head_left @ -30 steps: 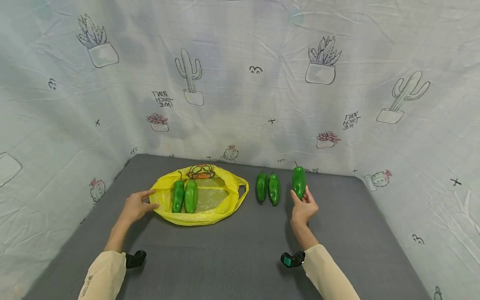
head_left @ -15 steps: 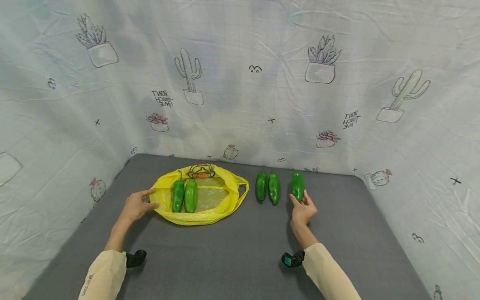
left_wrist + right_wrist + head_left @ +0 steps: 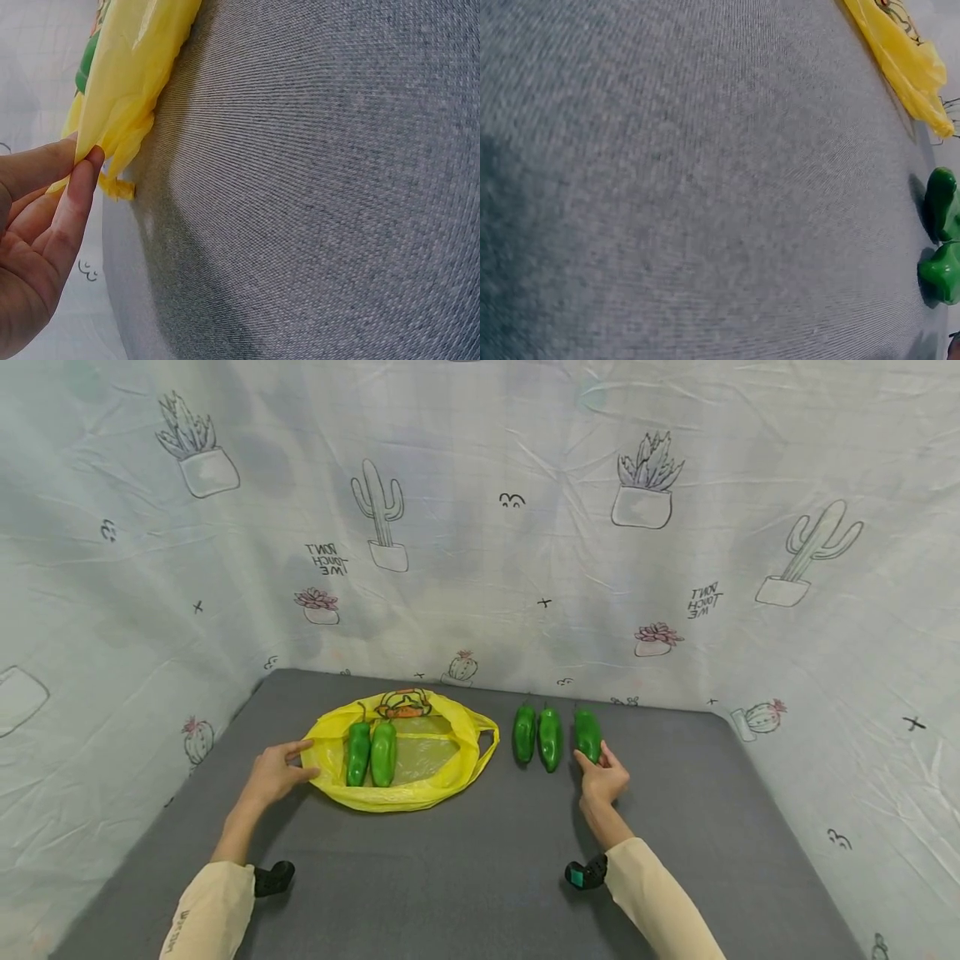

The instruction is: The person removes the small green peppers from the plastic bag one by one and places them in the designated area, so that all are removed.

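Note:
A yellow plastic bag [image 3: 423,795] lies with its mouth spread on the table's left half. My left hand [image 3: 276,772] pinches its left rim between thumb and fingers, plain in the left wrist view. Two green peppers, one [image 3: 358,755] beside the other [image 3: 383,755], lie in the bag. At the right, my right hand [image 3: 604,779] holds another green pepper [image 3: 587,732] by its near end. Just left of it, a pair of green peppers, one [image 3: 524,735] and its neighbour [image 3: 550,742], lie side by side. The right wrist view shows only a sliver of that hand at its corner.
A dark grey cloth covers the table [image 3: 420,885]. Behind and at both sides hangs a pale curtain [image 3: 465,543] printed with cacti. The bag's loop handle [image 3: 487,742] points right, toward the peppers.
My right hand has lowered the pepper and shifted it slightly left, toward the two on the table. The left hand stays at the bag's rim.

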{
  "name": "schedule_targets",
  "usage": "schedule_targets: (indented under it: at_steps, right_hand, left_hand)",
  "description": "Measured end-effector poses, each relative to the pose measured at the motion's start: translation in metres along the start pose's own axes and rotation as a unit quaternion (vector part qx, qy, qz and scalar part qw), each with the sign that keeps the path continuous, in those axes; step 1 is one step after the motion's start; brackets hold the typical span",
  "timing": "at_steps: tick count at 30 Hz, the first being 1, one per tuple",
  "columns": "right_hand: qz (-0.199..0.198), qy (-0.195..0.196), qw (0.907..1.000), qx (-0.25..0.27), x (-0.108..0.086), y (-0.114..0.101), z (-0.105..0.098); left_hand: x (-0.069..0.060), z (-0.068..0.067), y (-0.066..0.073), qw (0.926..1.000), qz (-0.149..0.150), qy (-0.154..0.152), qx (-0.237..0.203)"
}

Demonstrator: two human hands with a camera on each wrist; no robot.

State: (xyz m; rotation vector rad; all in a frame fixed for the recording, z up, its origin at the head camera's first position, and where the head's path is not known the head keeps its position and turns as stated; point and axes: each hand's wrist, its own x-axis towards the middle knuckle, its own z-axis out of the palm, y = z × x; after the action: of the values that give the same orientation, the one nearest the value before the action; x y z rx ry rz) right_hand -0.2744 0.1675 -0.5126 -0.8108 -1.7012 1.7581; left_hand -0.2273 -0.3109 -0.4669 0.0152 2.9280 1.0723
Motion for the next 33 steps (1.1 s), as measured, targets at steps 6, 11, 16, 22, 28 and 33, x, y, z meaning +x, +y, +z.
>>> schedule_targets:
  at_steps: [6, 11, 16, 22, 28, 33]
  right_hand:
    - [0.011, 0.005, 0.9999, -0.005, 0.0, 0.002, 0.0]
    - [-0.009, 0.012, 0.9984, -0.054, 0.0, 0.003, 0.001]
    - [-0.008, 0.009, 0.9981, -0.06, -0.002, 0.003, 0.004]
    - [-0.005, 0.001, 0.9979, -0.065, -0.002, 0.004, 0.007]
    - [-0.025, -0.002, 0.9956, -0.091, -0.004, 0.005, 0.01]
    - [-0.035, -0.006, 0.9931, -0.111, -0.005, 0.005, 0.014]
  left_hand:
    - [0.0, 0.001, -0.001, 1.0, 0.0, -0.001, 0.004]
    - [0.0, 0.001, -0.002, 0.9999, 0.008, 0.002, 0.007]
    - [0.001, 0.002, -0.004, 0.9998, 0.013, 0.007, 0.01]
    - [0.001, 0.003, -0.003, 0.9999, 0.011, 0.009, 0.006]
    - [-0.001, 0.002, -0.002, 0.9999, 0.013, 0.004, -0.008]
    - [-0.001, 0.003, -0.004, 0.9998, 0.014, 0.007, -0.007]
